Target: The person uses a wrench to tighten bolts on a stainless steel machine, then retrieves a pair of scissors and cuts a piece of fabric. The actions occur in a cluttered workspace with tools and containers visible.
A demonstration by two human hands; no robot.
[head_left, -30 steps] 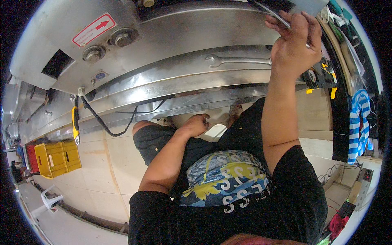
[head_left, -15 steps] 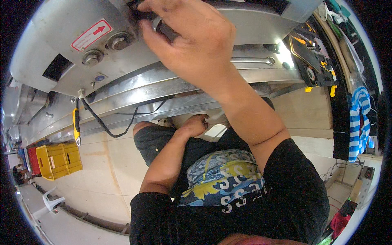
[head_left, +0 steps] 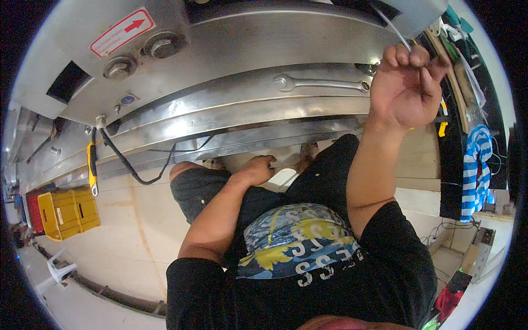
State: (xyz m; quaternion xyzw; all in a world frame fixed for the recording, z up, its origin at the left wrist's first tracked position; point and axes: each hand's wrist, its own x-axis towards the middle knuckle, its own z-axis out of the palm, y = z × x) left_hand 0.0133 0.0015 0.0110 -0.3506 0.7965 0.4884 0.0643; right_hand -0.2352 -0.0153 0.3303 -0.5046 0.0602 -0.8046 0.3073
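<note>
My right hand [head_left: 410,88] is raised at the upper right, palm side showing, with its fingers curled around a thin metal rod [head_left: 397,30]. The rod slants up and left from the fingers, toward a dark opening in the grey metal machine [head_left: 264,44]. Its lower end is hidden in the hand. Resting low by my bent leg, my left hand [head_left: 257,170] holds nothing visible, its fingers loosely stretched out. A combination wrench [head_left: 324,84] lies on the metal ledge, left of my right wrist. Two large bolts [head_left: 164,46] show on the machine's left part.
A yellow-and-black handled tool [head_left: 92,168] hangs near a black cable [head_left: 132,160] at the left. Farther left is a yellow crate [head_left: 69,214]. A blue-and-white striped cloth [head_left: 476,173] hangs at the right, beside a black panel. A white plastic chair [head_left: 59,267] stands lower left.
My right hand has swung from the machine's top centre to the upper right, where a thin metal rod shows in it. The whole wrench is now uncovered. My left hand stays by the leg.
</note>
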